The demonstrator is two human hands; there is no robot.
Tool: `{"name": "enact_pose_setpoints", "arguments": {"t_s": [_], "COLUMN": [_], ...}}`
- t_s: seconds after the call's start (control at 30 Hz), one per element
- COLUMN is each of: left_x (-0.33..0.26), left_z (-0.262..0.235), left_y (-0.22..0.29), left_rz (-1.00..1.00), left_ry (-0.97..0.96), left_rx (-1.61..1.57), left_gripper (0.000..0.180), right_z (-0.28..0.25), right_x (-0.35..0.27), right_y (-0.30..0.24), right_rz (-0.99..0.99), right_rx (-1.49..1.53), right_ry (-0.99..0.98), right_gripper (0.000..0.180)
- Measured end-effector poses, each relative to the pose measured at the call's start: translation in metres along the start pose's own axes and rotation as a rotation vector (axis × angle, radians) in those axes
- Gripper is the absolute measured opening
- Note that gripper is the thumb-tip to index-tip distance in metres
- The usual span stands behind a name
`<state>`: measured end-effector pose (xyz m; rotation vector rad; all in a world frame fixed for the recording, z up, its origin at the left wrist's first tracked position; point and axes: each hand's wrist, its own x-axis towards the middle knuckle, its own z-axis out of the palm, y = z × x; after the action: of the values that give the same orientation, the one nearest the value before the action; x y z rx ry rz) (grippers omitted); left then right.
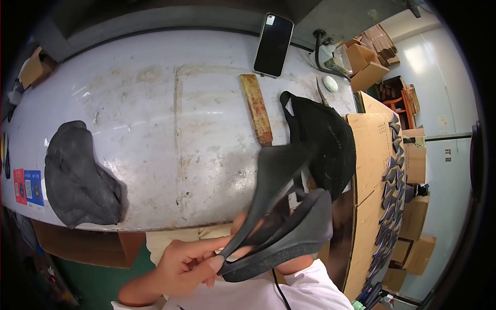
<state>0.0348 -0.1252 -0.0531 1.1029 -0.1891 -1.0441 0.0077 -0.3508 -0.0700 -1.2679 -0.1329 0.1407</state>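
Note:
I hold a black, curved shoe part (289, 227) close to my chest, below the table's front edge. My left hand (188, 263) pinches its lower left tip between thumb and fingers. My right hand (298, 265) is mostly hidden under and inside the part; only a strip of wrist and some fingers show through the opening. It seems to grip the part from below. A second black mesh shoe piece (328, 142) lies on the table just behind it.
The worn white table (155, 119) carries a dark grey lump of material (77, 175) at the left, a rusty flat tool (256, 108), a black phone (273, 45) and a white oval object (330, 83). A cardboard sheet (369, 155) at the right holds several grey pieces. Cardboard boxes stand beyond it.

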Motion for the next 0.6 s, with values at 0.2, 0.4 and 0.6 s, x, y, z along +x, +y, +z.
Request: {"name": "enact_pose_setpoints", "arguments": {"t_s": [0.2,0.4,0.6], "left_x": [-0.009,-0.010,-0.008], "left_z": [-0.008,-0.008,-0.007], "left_y": [-0.007,-0.005,-0.005], "left_rz": [-0.100,-0.127,-0.089], "left_ry": [0.030,0.025,0.015], "left_rx": [-0.257,-0.245,-0.187], "left_gripper": [0.039,0.039,0.040], "right_z": [-0.066,0.005,0.007], "right_x": [0.008,-0.018,-0.011], "right_y": [-0.053,-0.011,-0.014], "right_rz": [0.059,0.127,0.197], "right_rx": [-0.018,-0.028,-0.021], "right_ry": [0.039,0.088,0.111], "right_gripper": [0.020,0.020,0.020]}}
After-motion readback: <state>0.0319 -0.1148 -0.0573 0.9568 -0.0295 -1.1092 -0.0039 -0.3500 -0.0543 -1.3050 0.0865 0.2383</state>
